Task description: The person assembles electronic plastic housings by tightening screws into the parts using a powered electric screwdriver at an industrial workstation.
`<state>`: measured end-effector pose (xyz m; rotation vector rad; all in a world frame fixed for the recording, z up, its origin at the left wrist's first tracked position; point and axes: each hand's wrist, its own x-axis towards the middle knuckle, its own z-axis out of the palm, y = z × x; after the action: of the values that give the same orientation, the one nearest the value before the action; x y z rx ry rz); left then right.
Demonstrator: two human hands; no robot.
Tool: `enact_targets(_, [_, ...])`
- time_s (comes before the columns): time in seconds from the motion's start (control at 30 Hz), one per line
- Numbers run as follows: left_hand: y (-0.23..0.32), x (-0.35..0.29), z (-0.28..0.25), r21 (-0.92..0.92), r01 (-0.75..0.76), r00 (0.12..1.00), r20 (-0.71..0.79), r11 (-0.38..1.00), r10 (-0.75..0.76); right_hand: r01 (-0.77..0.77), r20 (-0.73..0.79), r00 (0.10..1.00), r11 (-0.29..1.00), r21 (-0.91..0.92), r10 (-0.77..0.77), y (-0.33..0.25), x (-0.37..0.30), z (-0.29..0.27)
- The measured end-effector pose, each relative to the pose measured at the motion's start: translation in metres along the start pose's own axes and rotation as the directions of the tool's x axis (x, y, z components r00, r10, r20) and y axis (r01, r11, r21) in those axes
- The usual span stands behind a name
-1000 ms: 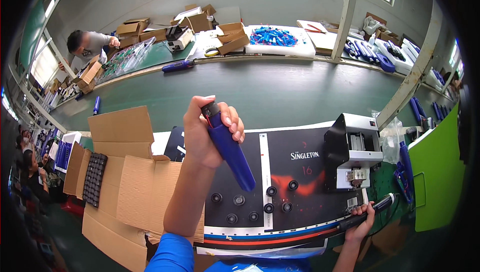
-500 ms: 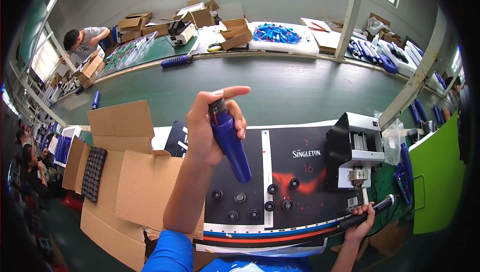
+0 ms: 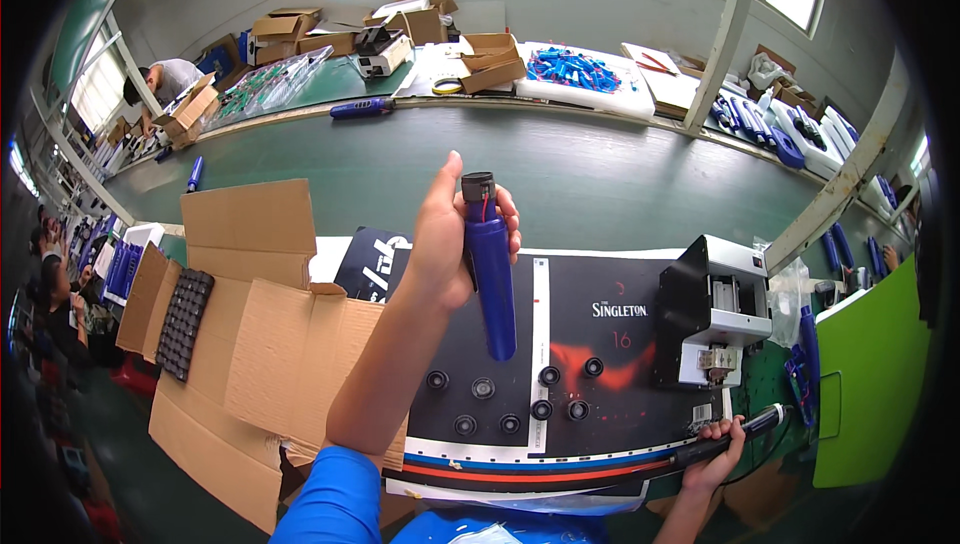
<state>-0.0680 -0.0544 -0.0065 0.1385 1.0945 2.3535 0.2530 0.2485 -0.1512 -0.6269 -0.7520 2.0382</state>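
My left hand (image 3: 442, 244) is raised over the middle of the mat, closed around a blue tapered plastic housing (image 3: 491, 289). The housing stands nearly upright with its narrower end down; a black round cap (image 3: 478, 185) sits at its top, and a bit of red wire shows just under it. At the lower right, my right hand (image 3: 712, 456) grips a black electric screwdriver (image 3: 762, 422) with a pale end and a thin dark cable. Several loose black round caps (image 3: 483, 388) lie on the black printed mat (image 3: 620, 424) between my hands.
An open cardboard box (image 3: 215, 404) with a dark moulded tray (image 3: 185, 326) stands left. A black and silver machine (image 3: 715, 319) and a green panel (image 3: 865, 374) are at right. Beyond runs a green belt (image 3: 580, 159); cartons and blue parts (image 3: 572, 70) line its far side.
My left hand has turned and shifted slightly right, bringing the housing more upright; its index finger no longer points out sideways. My right hand still holds the screwdriver. The whole view has shifted slightly.
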Motion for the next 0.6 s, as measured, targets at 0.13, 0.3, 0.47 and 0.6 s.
enact_targets(0.13, [0.001, 0.008, -0.008, 0.021, 0.023, 0.997, -0.079, 1.000, -0.021, -0.013, 0.046, 0.999, 1.000, 0.021, 0.012, -0.001, 0.000, -0.001])
enact_targets(0.3, [-0.002, 0.018, -0.015, 0.015, 0.054, 0.985, -0.168, 0.998, -0.051, -0.014, 0.083, 0.996, 1.000, 0.025, 0.012, 0.000, 0.001, -0.004])
enact_targets(0.47, [-0.006, 0.022, -0.015, 0.040, 0.037, 0.984, -0.174, 0.999, -0.029, -0.008, 0.069, 0.998, 1.000, 0.004, 0.008, -0.001, 0.000, -0.002])
enact_targets(0.6, [-0.011, 0.023, -0.022, -0.100, -0.002, 1.000, -0.030, 0.995, -0.001, -0.012, 0.069, 0.998, 1.000, 0.010, 0.011, -0.001, -0.001, -0.001])
